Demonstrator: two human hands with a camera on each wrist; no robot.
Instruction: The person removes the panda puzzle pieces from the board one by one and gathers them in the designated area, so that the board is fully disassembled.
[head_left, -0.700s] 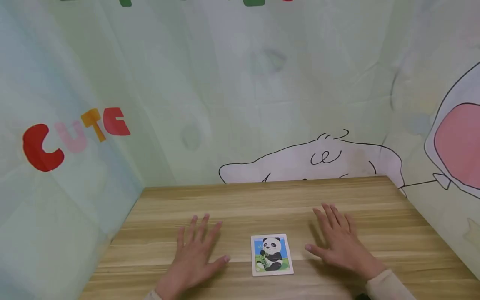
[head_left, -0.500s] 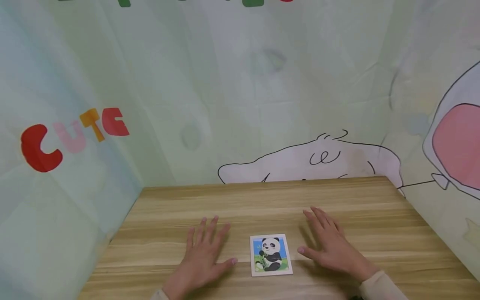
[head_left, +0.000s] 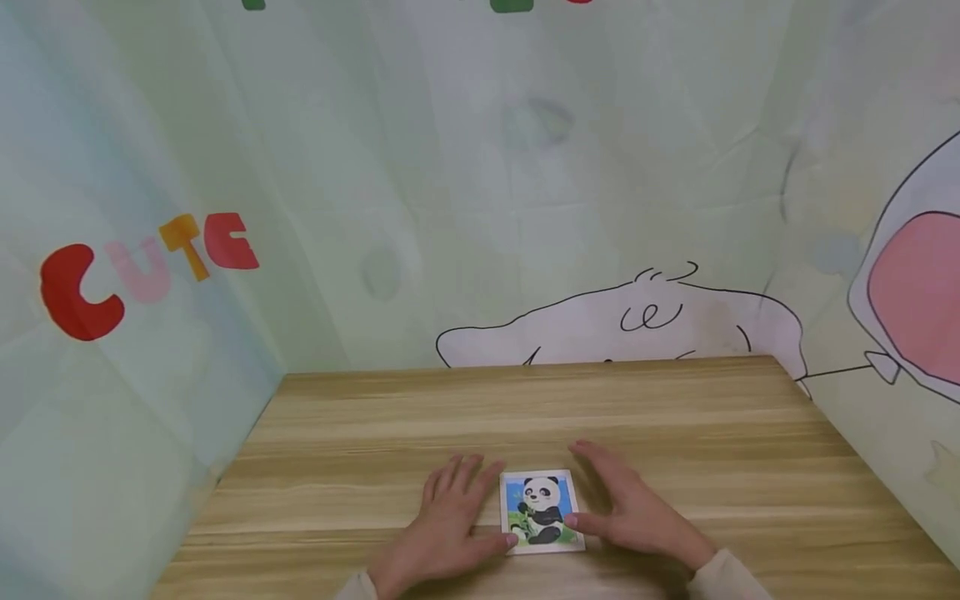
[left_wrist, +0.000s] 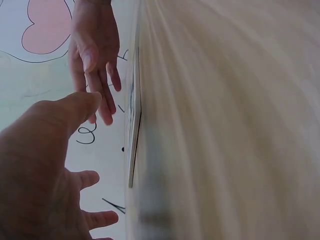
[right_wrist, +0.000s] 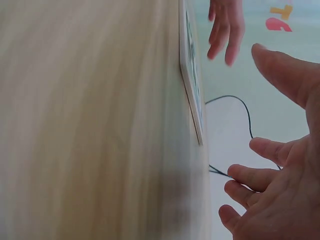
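Note:
A small rectangular panda picture board (head_left: 542, 508) with a white border lies flat on the wooden table (head_left: 360, 417), between the two hands. On its left side is my left hand (head_left: 450, 529), fingers spread and thumb over the board's lower left corner. My right hand (head_left: 637, 512) is on the other side, its thumb over the right border and its fingers reaching past the upper right corner. Both wrist views show the hands raised above the tabletop, apart from the board (left_wrist: 135, 115). Edge-on in the right wrist view, the board (right_wrist: 191, 75) looks thin. Neither hand grips anything.
A pale cloth backdrop (head_left: 420, 167) with cartoon drawings rises behind the table's far edge and along both sides. Red, pink and orange letters (head_left: 150, 262) are printed on the left side. A pink and white balloon drawing (head_left: 915, 283) is at the right.
Both hands have moved inward, the left one rightward and the right one leftward, and their thumbs now overlap the board's edges in the head view. The board stays in place.

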